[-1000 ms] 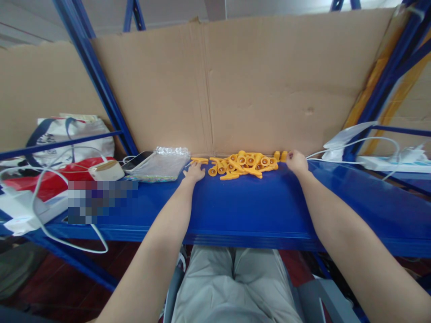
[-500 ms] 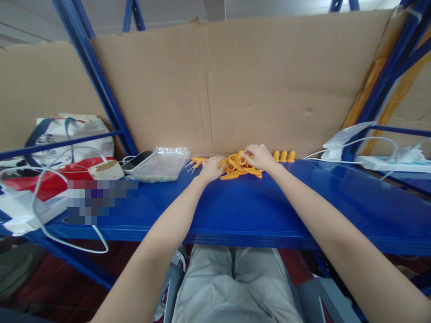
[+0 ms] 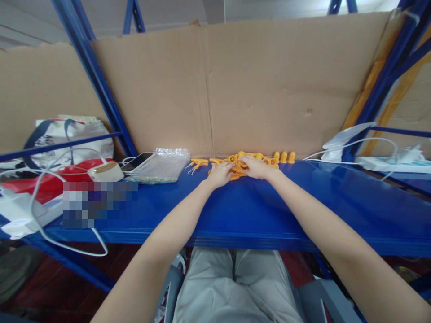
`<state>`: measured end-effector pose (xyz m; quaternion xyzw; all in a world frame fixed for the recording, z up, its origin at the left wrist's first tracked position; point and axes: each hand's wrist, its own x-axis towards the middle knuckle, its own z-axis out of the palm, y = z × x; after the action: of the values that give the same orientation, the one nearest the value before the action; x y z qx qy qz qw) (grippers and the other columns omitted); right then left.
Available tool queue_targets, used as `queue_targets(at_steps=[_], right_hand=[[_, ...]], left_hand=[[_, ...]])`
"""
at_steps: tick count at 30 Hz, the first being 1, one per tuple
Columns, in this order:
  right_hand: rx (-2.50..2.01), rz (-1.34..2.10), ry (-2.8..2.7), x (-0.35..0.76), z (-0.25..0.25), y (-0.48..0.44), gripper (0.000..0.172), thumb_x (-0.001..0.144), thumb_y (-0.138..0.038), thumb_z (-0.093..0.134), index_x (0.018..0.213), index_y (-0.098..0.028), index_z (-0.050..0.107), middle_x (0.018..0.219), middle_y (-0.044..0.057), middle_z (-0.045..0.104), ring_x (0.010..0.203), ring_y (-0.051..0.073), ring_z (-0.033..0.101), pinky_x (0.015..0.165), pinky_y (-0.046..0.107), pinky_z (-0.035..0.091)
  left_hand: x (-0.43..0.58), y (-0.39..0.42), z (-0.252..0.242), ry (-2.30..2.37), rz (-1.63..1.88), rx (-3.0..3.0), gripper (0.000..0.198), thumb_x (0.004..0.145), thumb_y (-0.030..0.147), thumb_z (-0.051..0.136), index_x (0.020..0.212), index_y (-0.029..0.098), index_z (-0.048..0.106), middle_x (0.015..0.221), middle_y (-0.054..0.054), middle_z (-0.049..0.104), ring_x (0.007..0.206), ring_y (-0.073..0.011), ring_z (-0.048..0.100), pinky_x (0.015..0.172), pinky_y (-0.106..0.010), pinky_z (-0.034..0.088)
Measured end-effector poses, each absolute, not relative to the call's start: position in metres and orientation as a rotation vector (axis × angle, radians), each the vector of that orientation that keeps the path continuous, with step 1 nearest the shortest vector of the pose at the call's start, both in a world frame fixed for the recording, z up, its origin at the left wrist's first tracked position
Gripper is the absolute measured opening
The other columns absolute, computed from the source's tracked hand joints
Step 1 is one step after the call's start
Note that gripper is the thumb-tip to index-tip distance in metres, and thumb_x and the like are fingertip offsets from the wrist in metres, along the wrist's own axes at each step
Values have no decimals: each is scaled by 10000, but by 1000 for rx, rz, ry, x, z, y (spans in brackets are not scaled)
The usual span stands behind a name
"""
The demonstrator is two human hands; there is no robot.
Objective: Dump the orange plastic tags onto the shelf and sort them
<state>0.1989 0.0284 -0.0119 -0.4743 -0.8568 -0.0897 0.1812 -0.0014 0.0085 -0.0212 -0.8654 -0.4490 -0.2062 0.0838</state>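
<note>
From my remote seat I look through a single camera worn on the person's head, facing forward and angled down across the blue metal shelf [image 3: 249,217]. Nearest below me are the grey trousers [image 3: 232,287]; the left hand [image 3: 219,175] and right hand [image 3: 257,168] sit farther off, near mid-view. The far cardboard panel [image 3: 269,85] faces me, and my wide view spans blue uprights [image 3: 101,87] left and right.

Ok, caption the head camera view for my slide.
Left hand and right hand at piled yellow parts on a blue shelf, three yellow caps at right.
</note>
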Motion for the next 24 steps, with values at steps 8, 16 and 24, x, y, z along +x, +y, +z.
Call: queue_targets(at_steps=[8,16,24], right_hand=[[-1296,-26,-2311,212,-19,32,654,804,-144,665,1439,-220,525,1522,125,503,1427,287,451,1199,481,352],[-1310,-79,-2289,215,-16,27,635,807,-108,605,1425,-233,534,1474,105,560,1391,268,497,1166,463,399],[-1384,-111,-2329,208,-9,19,617,839,-90,522,1451,-174,506,1494,137,539,1387,249,505,1149,415,410]], left_hand=[[8,2,-13,-1367,-589,-2447,280,987,200,497,1189,231,689,1398,-108,630,1273,-276,591,1126,-543,360],[9,5,-21,-1336,-520,-2517,295,967,230,552,1245,223,651,1479,-119,563,1371,-281,510,1141,-547,352],[9,19,-29,-1437,-607,-2596,173,924,233,611,1069,191,695,1465,-149,556,1377,-343,488,1078,-559,448]])
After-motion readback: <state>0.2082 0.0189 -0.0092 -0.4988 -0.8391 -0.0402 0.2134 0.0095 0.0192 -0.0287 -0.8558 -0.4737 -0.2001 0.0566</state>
